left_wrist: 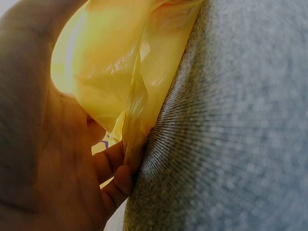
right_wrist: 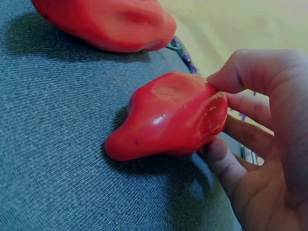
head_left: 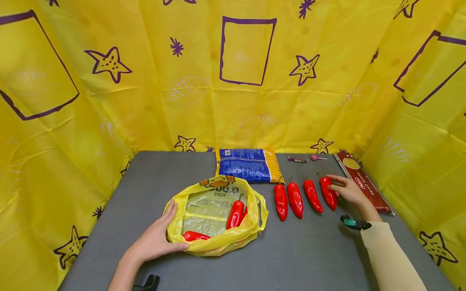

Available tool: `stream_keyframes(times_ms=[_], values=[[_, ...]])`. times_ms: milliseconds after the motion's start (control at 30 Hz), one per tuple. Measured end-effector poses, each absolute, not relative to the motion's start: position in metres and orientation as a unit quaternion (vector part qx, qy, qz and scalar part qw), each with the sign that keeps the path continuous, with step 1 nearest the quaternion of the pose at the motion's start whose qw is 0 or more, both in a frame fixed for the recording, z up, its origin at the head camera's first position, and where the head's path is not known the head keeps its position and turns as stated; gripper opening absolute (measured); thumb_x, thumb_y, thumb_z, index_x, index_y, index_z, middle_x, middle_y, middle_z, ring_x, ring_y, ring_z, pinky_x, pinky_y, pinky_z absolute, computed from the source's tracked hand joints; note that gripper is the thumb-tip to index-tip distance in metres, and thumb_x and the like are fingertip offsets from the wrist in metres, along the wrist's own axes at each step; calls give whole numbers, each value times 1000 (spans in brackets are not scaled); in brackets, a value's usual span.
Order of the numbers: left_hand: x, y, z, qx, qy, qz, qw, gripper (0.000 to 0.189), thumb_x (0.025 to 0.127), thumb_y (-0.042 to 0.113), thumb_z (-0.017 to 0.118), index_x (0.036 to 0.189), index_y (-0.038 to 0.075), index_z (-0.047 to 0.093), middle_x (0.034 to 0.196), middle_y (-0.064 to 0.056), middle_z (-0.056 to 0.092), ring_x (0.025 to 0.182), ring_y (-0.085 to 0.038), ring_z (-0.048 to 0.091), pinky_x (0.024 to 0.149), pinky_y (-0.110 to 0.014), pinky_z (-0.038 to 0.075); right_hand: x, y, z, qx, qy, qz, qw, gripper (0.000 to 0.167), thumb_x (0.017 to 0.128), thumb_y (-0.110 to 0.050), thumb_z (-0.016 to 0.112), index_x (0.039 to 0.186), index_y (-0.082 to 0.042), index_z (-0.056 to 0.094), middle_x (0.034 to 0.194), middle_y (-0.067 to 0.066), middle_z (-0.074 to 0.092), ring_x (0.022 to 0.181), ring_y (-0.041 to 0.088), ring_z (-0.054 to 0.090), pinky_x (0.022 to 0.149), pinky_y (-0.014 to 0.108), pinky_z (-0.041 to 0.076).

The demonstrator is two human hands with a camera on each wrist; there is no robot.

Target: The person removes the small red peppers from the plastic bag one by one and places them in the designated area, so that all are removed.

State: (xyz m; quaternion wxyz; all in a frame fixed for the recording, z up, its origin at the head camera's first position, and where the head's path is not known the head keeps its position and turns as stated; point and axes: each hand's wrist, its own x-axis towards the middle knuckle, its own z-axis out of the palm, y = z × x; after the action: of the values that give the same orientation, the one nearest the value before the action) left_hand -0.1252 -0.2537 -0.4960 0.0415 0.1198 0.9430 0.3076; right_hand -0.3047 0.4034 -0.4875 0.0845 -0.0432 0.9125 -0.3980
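Observation:
A yellow plastic bag (head_left: pixel 222 244) stands on the table with its mouth open upward, and several red peppers (head_left: pixel 235 214) lie inside. My left hand (head_left: pixel 154 238) holds the bag's left side, thumb at the front rim and fingers along the side; the left wrist view shows fingertips against the yellow plastic (left_wrist: pixel 120 72). Four-in-line counting aside, several more red peppers (head_left: pixel 295 200) lie in a row right of the bag. At the row's right end, my right hand (head_left: pixel 347 192) grips the last pepper (right_wrist: pixel 168 115) near its stem end, between thumb and fingers.
Behind the bag lies a blue and yellow packet (head_left: pixel 245 165). Two small wrapped sweets, a candy (head_left: pixel 297 160) and a lollipop (head_left: pixel 318 157), lie at the back. A long dark red packet (head_left: pixel 364 184) is along the right edge. Yellow patterned cloth (head_left: pixel 196 117) surrounds the grey table (head_left: pixel 291 258).

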Motion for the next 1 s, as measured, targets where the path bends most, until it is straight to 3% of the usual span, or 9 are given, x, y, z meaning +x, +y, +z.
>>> stream_keyframes(times_ms=[100, 267, 367, 533, 833, 1000], values=[[-126, -254, -496, 117, 943, 307, 43, 135, 76, 71, 84, 168, -1, 17, 177, -21, 9, 156, -49, 26, 117, -66, 37, -305, 404, -487, -46, 913, -395, 90, 62, 108, -31, 61, 160, -3, 44, 129, 27, 58, 89, 25, 58, 72, 30, 48], [-126, -254, -497, 118, 944, 305, 41, 135, 76, 72, 84, 168, -1, 17, 177, -21, 9, 157, -48, 26, 117, -66, 37, -303, 407, -486, -63, 910, -399, 92, 66, 110, -31, 56, 165, -3, 33, 155, 34, 47, 124, 48, 55, 83, 28, 50], [-126, -254, -497, 120, 944, 306, 40, 135, 76, 71, 84, 168, -1, 17, 177, -21, 9, 156, -48, 27, 117, -66, 37, -301, 408, -486, -65, 910, -400, 85, 66, 110, -31, 55, 166, -3, 32, 162, 32, 40, 137, 53, 47, 88, 28, 51], [-125, -255, -497, 121, 943, 307, 39, 134, 76, 71, 84, 168, -1, 17, 177, -21, 9, 156, -49, 27, 117, -66, 37, -299, 409, -486, -71, 910, -403, 65, 64, 110, -29, 55, 165, -3, 34, 159, 31, 45, 135, 53, 51, 87, 26, 52], [-126, -255, -498, 124, 942, 309, 36, 134, 76, 70, 85, 168, -1, 17, 177, -21, 9, 156, -49, 27, 117, -66, 37, -298, 402, -475, -78, 920, -382, 35, 61, 109, -25, 58, 163, -4, 40, 154, 31, 51, 127, 53, 60, 89, 36, 52], [-126, -255, -498, 125, 942, 308, 35, 134, 76, 70, 85, 168, -1, 17, 177, -21, 9, 156, -48, 26, 117, -66, 37, -296, 395, -466, -88, 920, -381, -5, 57, 108, -23, 61, 159, -3, 46, 143, 31, 59, 115, 45, 64, 82, 27, 53]])
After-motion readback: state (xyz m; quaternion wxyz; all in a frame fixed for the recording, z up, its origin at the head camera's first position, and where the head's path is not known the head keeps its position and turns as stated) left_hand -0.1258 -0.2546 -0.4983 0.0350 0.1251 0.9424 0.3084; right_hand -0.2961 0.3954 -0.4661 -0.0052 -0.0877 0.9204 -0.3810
